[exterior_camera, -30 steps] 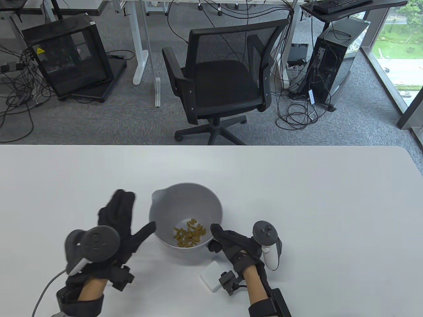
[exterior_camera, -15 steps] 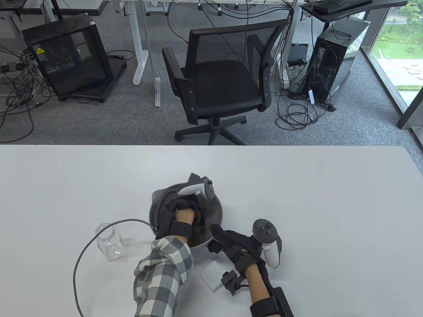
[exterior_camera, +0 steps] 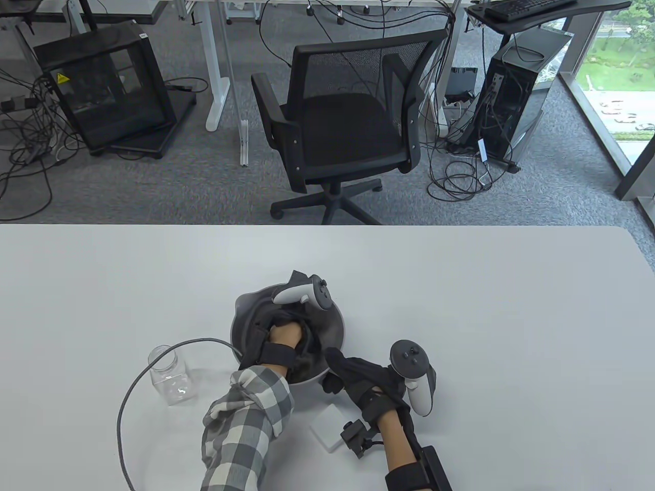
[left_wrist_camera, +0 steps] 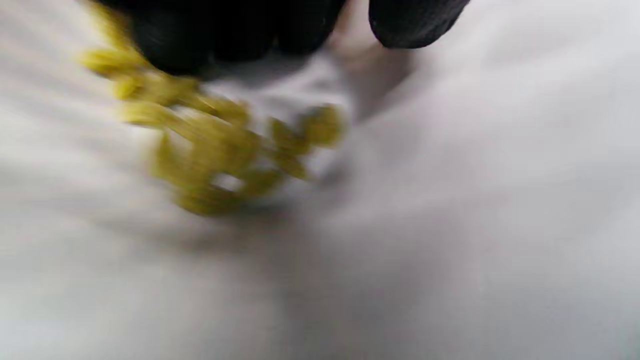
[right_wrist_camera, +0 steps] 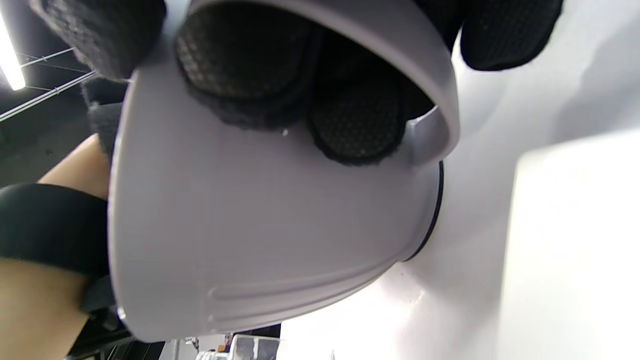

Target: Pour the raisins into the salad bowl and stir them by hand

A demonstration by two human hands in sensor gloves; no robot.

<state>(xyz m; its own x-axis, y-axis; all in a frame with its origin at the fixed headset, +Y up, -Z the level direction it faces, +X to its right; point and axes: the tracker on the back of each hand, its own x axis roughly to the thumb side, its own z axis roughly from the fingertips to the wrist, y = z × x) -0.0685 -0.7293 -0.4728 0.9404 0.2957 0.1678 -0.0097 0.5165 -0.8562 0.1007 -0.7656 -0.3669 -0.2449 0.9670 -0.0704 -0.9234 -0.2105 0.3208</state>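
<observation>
The grey salad bowl (exterior_camera: 335, 327) stands at the table's near middle. My left hand (exterior_camera: 286, 319) reaches down into it, and its tracker (exterior_camera: 307, 295) sits above the far rim. In the left wrist view its black fingertips (left_wrist_camera: 225, 30) touch the blurred yellow raisins (left_wrist_camera: 215, 155) on the bowl's floor. My right hand (exterior_camera: 340, 365) grips the bowl's near right rim. In the right wrist view its fingers (right_wrist_camera: 350, 115) curl under the rim against the bowl's outer wall (right_wrist_camera: 250, 225). From above, the raisins are hidden under my left hand.
An empty clear jar (exterior_camera: 171, 376) stands upright left of the bowl. A grey cable (exterior_camera: 153, 363) loops past it. A white square lid (exterior_camera: 327, 427) lies near my right wrist. An office chair (exterior_camera: 348, 123) stands beyond the table's far edge.
My left hand went from the table left of the bowl into the bowl, covering the raisins. The jar now shows at the left. The right hand kept its hold on the rim.
</observation>
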